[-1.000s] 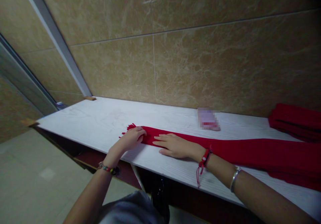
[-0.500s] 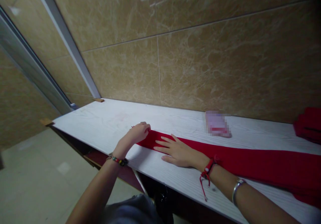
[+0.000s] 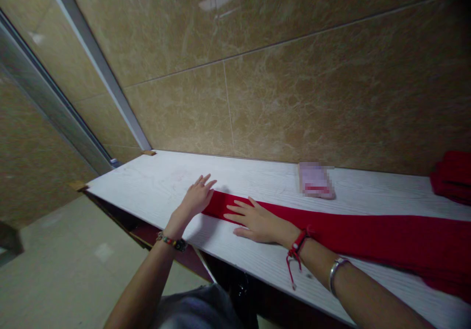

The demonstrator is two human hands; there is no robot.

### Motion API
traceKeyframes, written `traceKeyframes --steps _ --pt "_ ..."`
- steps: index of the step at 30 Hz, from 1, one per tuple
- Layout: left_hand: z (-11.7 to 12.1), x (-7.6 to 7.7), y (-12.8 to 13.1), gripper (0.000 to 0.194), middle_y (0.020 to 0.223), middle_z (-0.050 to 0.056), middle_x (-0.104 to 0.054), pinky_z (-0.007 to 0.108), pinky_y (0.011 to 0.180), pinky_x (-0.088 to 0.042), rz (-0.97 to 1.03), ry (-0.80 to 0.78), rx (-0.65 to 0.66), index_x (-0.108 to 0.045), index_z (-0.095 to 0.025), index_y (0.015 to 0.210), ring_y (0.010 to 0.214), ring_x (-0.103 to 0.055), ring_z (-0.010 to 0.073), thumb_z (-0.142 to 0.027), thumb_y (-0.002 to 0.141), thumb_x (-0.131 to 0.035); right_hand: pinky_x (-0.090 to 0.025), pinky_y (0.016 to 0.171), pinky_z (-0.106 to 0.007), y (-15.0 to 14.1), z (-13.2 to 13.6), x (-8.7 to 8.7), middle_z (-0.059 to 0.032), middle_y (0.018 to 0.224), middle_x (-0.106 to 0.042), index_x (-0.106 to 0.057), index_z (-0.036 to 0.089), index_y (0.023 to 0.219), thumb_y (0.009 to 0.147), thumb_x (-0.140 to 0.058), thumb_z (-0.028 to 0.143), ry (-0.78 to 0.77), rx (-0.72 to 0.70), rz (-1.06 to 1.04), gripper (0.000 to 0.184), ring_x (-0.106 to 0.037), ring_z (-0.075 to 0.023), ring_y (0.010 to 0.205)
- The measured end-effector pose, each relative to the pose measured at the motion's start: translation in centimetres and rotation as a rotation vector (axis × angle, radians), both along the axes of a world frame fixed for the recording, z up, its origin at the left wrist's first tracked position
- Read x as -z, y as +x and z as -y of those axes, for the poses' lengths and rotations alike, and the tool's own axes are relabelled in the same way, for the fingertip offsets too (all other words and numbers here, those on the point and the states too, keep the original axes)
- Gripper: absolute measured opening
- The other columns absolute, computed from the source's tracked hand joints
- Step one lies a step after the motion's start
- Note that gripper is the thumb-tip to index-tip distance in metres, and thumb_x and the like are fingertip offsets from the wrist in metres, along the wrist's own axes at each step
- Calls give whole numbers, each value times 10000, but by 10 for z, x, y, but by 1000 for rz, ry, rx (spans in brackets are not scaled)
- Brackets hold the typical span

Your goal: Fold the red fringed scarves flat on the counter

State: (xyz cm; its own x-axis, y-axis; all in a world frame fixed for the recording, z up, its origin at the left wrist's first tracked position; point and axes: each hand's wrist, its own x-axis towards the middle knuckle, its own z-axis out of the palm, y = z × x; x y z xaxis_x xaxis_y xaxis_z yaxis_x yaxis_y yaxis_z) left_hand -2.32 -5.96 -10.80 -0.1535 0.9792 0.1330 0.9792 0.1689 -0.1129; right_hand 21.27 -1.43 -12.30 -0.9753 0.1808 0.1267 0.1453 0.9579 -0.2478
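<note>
A long red knitted-looking cloth (image 3: pixel 368 233), narrow at the left and wider to the right like a trouser leg, lies flat on a white wood-grain tabletop (image 3: pixel 172 169). My left hand (image 3: pixel 198 194) is at the cloth's narrow left end, fingers apart and raised; its palm side is hidden, so I cannot tell if it touches the fabric. Spread and flat, my right hand (image 3: pixel 257 220) rests on the cloth a little to the right of that end. The cloth's right end runs out of view.
A blurred-out pinkish item (image 3: pixel 315 180) lies near the wall behind the cloth. More folded red fabric (image 3: pixel 452 178) is stacked at the back right. A tiled wall (image 3: pixel 294 98) borders the table's far side, and small wooden blocks (image 3: pixel 78 185) sit at its left corners.
My left hand's fingers have opened from a pinch at the cloth's end and shifted slightly left. My right hand stays flat on the cloth. The view has moved a little.
</note>
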Motion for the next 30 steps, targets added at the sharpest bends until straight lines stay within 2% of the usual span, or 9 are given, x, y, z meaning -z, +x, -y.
traceKeyframes --steps 3,6,9,12,15,18,25,27,30 --pt "0 18 -6 387 1401 50 -333 528 978 -268 68 -85 -31 -432 -300 1259 1276 -280 288 -316 894 -308 -46 1043 -531 1 1 0 -48 1434 -260 -295 267 1360 898 -276 486 -5 12 14 512 -150 -247 1321" --pt "12 23 -25 411 1369 106 -374 634 898 -265 96 -41 -353 -418 -287 1276 1245 -305 365 -360 899 -269 -39 1040 -538 2 1 1 -41 1442 -240 -275 275 1367 899 -262 487 -19 14 28 514 -143 -256 1322" --pt "20 12 -31 434 1365 175 -345 636 908 -239 31 112 -600 -411 -199 1288 1245 -275 403 -316 885 -303 -38 1037 -542 2 0 1 -37 1445 -232 -272 280 1368 898 -256 492 -33 11 38 515 -134 -259 1323" --pt "15 -3 -15 387 1255 171 -456 445 949 -326 -10 165 -315 -500 -135 1188 1165 -415 291 -150 828 -359 -37 1039 -535 1 -1 2 -35 1444 -235 -273 290 1366 895 -262 499 -40 21 44 515 -135 -255 1324" --pt "4 -8 6 292 1060 73 -575 253 880 -395 97 8 -24 -587 -179 1004 972 -538 156 -118 808 -379 -41 1042 -527 0 0 2 -33 1441 -245 -277 289 1365 893 -272 501 -34 28 46 517 -136 -251 1324" --pt "1 -4 10 256 1045 71 -579 289 856 -413 109 -47 -94 -584 -194 991 961 -544 175 -170 831 -386 -52 1044 -521 1 1 1 -33 1439 -250 -289 282 1361 894 -276 494 -26 33 46 513 -147 -249 1321" --pt "29 -13 -11 336 1052 224 -529 568 730 -407 37 42 -658 -535 -98 1071 993 -516 362 -108 837 -293 -87 1031 -547 2 2 0 -36 1436 -259 -306 281 1354 891 -288 493 -19 41 31 510 -171 -261 1314" --pt "28 -16 0 333 1049 208 -525 491 763 -429 15 79 -578 -523 -96 1080 995 -519 316 -108 845 -288 -88 1031 -547 1 1 1 -35 1434 -264 -312 283 1351 888 -294 496 -20 40 30 510 -171 -260 1313" --pt "14 -13 23 294 1019 131 -552 307 819 -427 28 51 -284 -553 -139 1029 952 -537 193 -110 843 -327 -76 1039 -529 0 0 2 -40 1431 -270 -322 278 1347 887 -296 495 -17 39 35 509 -170 -248 1315"
